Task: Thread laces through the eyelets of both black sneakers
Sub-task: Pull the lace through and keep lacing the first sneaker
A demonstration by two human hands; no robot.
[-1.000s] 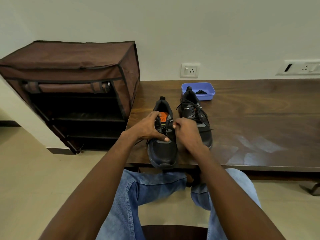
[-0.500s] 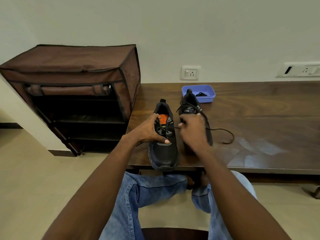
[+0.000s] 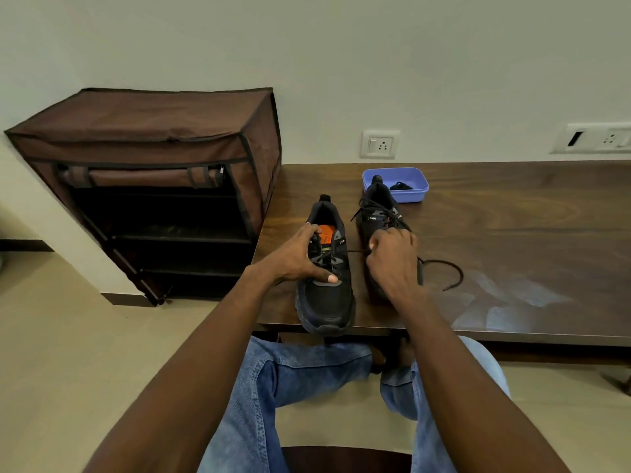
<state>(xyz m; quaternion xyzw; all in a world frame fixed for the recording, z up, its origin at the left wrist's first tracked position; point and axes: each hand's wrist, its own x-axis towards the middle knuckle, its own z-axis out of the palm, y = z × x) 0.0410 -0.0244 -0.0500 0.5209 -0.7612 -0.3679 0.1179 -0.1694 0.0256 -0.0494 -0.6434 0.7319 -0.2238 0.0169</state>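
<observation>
Beside the brown shoe rack (image 3: pixel 146 172), at the near edge of the table (image 3: pixel 512 233), your left hand (image 3: pixel 300 257) grips the left sneaker (image 3: pixel 327 302) across its tongue, thumb on the vamp, fingers curled over the collar. Your right hand (image 3: pixel 392 261) pinches the lace (image 3: pixel 355 250), drawn taut out of that sneaker's eyelets; its slack loops on the table further from the rack. Keep the shoe pinned while you pull, so the lace seats flat and untwisted, then match both ends before the next eyelet. The right sneaker (image 3: pixel 379 213), already laced, stands behind your right hand, with the blue tub (image 3: pixel 415 196) beyond.
</observation>
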